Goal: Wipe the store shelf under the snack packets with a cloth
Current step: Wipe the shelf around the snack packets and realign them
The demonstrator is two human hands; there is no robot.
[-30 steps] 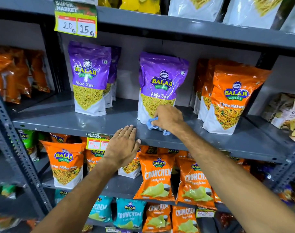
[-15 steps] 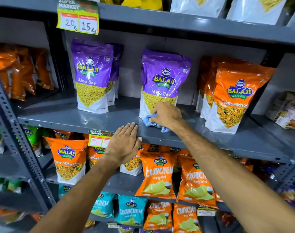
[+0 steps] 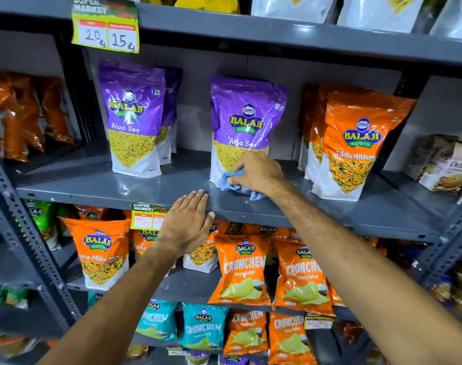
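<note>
The grey metal shelf (image 3: 98, 187) carries upright snack packets. A purple Aloo Sev packet (image 3: 133, 119) stands at the left, and a second purple Aloo Sev packet (image 3: 247, 119) stands in the middle. An orange Tikha Mitha packet (image 3: 356, 143) stands at the right. My right hand (image 3: 258, 173) presses a crumpled blue cloth (image 3: 233, 179) on the shelf, right against the foot of the middle purple packet. My left hand (image 3: 186, 222) lies flat with fingers together on the shelf's front edge, holding nothing.
A yellow price tag (image 3: 106, 30) hangs from the shelf above. Another tag (image 3: 148, 216) is clipped to the front edge beside my left hand. Orange and teal Crunchem packets (image 3: 241, 270) fill the lower shelves. An oats box (image 3: 445, 167) stands far right.
My right hand with the cloth has shifted slightly right along the base of the middle purple packet. My left hand stays on the shelf edge.
</note>
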